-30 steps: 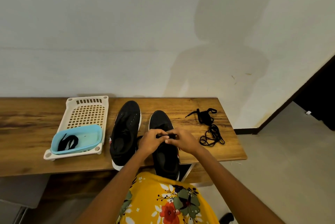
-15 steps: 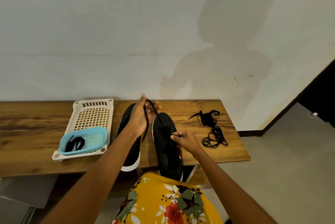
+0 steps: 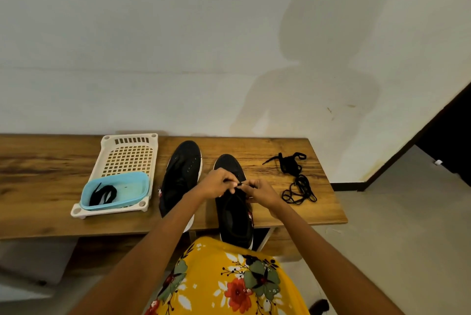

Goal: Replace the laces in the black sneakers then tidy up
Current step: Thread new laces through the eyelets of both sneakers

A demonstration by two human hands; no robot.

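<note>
Two black sneakers stand side by side on the wooden table, toes toward the wall. Over the tongue of the right sneaker my left hand and my right hand meet, both pinching a black lace whose short end shows between the fingertips. The left sneaker lies untouched beside them. A loose heap of black laces rests on the table to the right. A blue tub holds another black lace.
The blue tub sits in the near end of a white perforated basket left of the sneakers. The right sneaker's heel overhangs the table's front edge. A white wall stands behind; a dark doorway and grey floor lie to the right.
My left hand, which was raised toward the wall pulling the lace up, has come back down to meet my right hand over the right sneaker.
</note>
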